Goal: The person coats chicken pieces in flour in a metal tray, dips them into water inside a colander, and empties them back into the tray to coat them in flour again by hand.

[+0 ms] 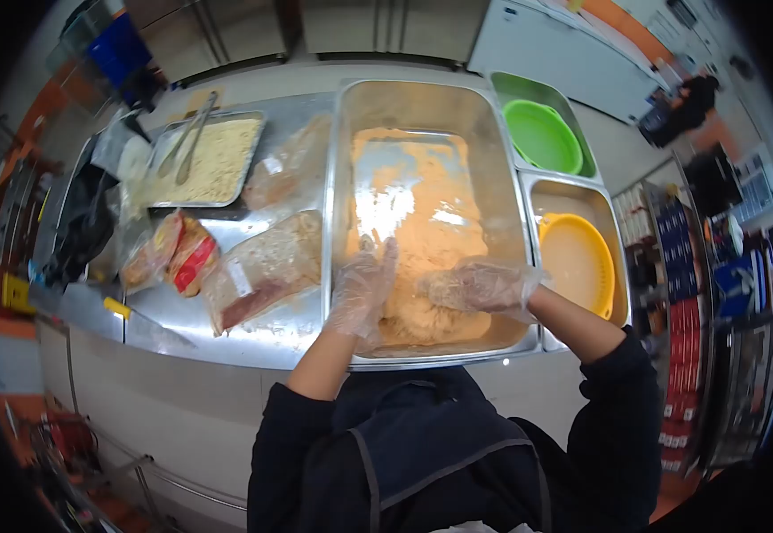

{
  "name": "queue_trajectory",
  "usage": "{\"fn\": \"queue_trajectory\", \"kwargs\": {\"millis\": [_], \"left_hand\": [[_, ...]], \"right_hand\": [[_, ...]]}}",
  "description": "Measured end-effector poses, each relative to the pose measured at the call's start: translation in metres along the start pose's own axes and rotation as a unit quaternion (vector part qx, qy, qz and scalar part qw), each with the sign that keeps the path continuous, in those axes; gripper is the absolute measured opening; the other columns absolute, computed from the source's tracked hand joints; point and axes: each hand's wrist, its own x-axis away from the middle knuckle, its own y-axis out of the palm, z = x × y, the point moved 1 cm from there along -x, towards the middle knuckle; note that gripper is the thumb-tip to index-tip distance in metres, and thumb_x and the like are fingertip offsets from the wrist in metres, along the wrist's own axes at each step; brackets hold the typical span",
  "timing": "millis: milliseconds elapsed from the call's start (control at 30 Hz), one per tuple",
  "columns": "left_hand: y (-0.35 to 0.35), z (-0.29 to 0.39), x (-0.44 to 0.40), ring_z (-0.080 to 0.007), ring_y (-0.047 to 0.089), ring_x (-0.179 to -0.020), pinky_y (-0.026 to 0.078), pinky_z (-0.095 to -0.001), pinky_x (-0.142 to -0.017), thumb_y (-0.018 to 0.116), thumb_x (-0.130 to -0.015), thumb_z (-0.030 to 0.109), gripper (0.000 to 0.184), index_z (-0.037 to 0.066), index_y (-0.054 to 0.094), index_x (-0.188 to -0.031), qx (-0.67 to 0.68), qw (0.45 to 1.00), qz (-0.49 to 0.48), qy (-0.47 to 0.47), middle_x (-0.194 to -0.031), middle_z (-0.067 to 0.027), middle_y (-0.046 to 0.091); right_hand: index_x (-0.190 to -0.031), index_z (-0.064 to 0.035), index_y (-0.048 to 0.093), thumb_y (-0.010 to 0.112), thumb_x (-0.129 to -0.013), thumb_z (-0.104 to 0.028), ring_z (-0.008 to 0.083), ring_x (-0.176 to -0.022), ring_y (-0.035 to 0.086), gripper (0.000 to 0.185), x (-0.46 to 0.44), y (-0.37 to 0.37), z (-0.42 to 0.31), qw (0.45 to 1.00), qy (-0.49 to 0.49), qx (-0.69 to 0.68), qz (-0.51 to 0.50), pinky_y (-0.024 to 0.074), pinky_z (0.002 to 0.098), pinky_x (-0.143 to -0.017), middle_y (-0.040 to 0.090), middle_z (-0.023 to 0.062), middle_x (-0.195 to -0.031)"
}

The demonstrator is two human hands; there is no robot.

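Left hand (362, 291), gloved, fingers extended and grip slack, is at the orange powder (435, 200) in the steel pan (509, 209). Right hand (484, 286), gloved, touches powder nearby; its grip cannot be determined.

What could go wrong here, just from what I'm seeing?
The orange powder, heaped at the near end of the metal tub, might spill over if pushed hard. Some could slip into the loose glove on the right hand. The yellow-handled knife, lying near the table's front edge, might get knocked off.
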Motion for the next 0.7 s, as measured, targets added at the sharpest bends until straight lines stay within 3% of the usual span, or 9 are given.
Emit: {"fn": "queue_trajectory", "kwargs": {"millis": [67,100,133,233,333,467,533,633,700], "left_hand": [[0.008,-0.002,0.0,-0.0393,0.051,-0.108,0.038,-0.0407,-0.095,0.024,-0.089,0.058,0.078,-0.009,0.042,-0.123,-0.036,0.999,-0.019,0.026,-0.111,-0.0307,0.054],[0.011,-0.003,0.0,-0.0394,0.052,-0.106,0.039,-0.0399,-0.094,0.023,-0.086,0.065,0.089,-0.016,0.047,-0.115,-0.069,0.996,-0.023,0.043,-0.11,-0.0313,0.054],[0.017,-0.005,-0.002,-0.0375,0.056,-0.101,0.039,-0.0407,-0.093,0.028,-0.086,0.061,0.08,-0.011,0.052,-0.113,-0.09,0.994,-0.027,0.05,-0.102,-0.0306,0.057],[0.071,-0.062,-0.061,-0.0358,0.06,-0.094,0.043,-0.0427,-0.086,0.04,-0.088,0.042,0.052,-0.004,0.057,-0.107,-0.2,0.93,-0.207,0.227,-0.092,-0.0291,0.06],[0.073,-0.059,-0.052,-0.0344,0.062,-0.081,0.047,-0.0411,-0.072,0.046,-0.084,0.017,0.027,0.002,0.056,-0.103,-0.164,0.844,-0.175,0.479,-0.079,-0.0243,0.061],[0.058,-0.014,-0.02,-0.0309,0.061,-0.071,0.047,-0.0354,-0.064,0.046,-0.082,0.008,0.021,0.002,0.056,-0.099,-0.207,0.938,-0.016,0.278,-0.07,-0.0176,0.06],[0.07,-0.027,-0.039,-0.0295,0.06,-0.075,0.048,-0.032,-0.067,0.05,-0.084,0.015,0.024,0.002,0.055,-0.103,-0.116,0.965,-0.004,0.233,-0.077,-0.0161,0.061],[0.093,-0.064,-0.061,-0.0271,0.059,-0.088,0.048,-0.0315,-0.07,0.051,-0.087,0.023,0.029,0.0,0.054,-0.106,0.226,0.903,0.045,0.363,-0.093,-0.0175,0.062],[0.056,-0.043,-0.023,-0.0243,0.057,-0.09,0.046,-0.0311,-0.073,0.051,-0.088,0.026,0.03,0.0,0.055,-0.102,0.249,0.916,0.029,0.314,-0.097,-0.0162,0.061]], "right_hand": [[-0.128,-0.0006,0.041,0.045,-0.091,-0.037,0.0218,-0.12,0.045,0.053,0.012,0.003,-0.003,0.993,0.021,0.118,-0.012,0.037,0.028,-0.097,0.046,0.0158,-0.13],[-0.131,-0.0007,0.037,0.04,-0.09,-0.045,0.0246,-0.122,0.043,0.061,0.016,0.007,0.003,0.979,0.203,0.021,0.004,0.0353,0.0299,-0.099,0.043,0.0179,-0.133],[-0.134,-0.0008,0.032,0.036,-0.089,-0.053,0.0274,-0.124,0.04,0.07,0.02,0.012,0.009,0.924,0.374,-0.076,0.018,0.0336,0.0319,-0.1,0.04,0.02,-0.135],[-0.134,-0.0062,0.036,0.029,-0.088,-0.059,0.0301,-0.122,0.041,0.07,0.01,0.047,0.024,0.883,0.422,-0.167,0.122,0.0334,0.0368,-0.099,0.04,0.0179,-0.135],[-0.135,-0.0062,0.035,0.03,-0.089,-0.057,0.0311,-0.125,0.036,0.068,-0.038,0.072,0.025,0.815,0.435,-0.335,0.183,0.028,0.0379,-0.103,0.035,0.0181,-0.138],[-0.142,-0.0053,0.017,0.036,-0.082,-0.065,0.0323,-0.127,0.037,0.087,-0.112,0.136,0.124,0.776,0.365,-0.424,0.293,0.0285,0.037,-0.104,0.032,0.0209,-0.14],[-0.142,-0.0077,0.017,0.046,-0.081,-0.058,0.035,-0.123,0.041,0.085,-0.094,0.096,0.119,0.896,0.256,-0.23,0.28,0.0303,0.0373,-0.103,0.038,0.0228,-0.135],[-0.138,-0.008,0.029,0.056,-0.078,-0.05,0.035,-0.116,0.047,0.078,-0.057,0.045,0.07,0.928,0.218,-0.093,0.289,0.0348,0.0364,-0.099,0.049,0.0229,-0.125],[-0.134,-0.0079,0.035,0.056,-0.078,-0.048,0.0332,-0.115,0.048,0.072,-0.032,0.019,0.042,0.954,0.172,-0.015,0.245,0.0364,0.0351,-0.098,0.051,0.0226,-0.121]]}}
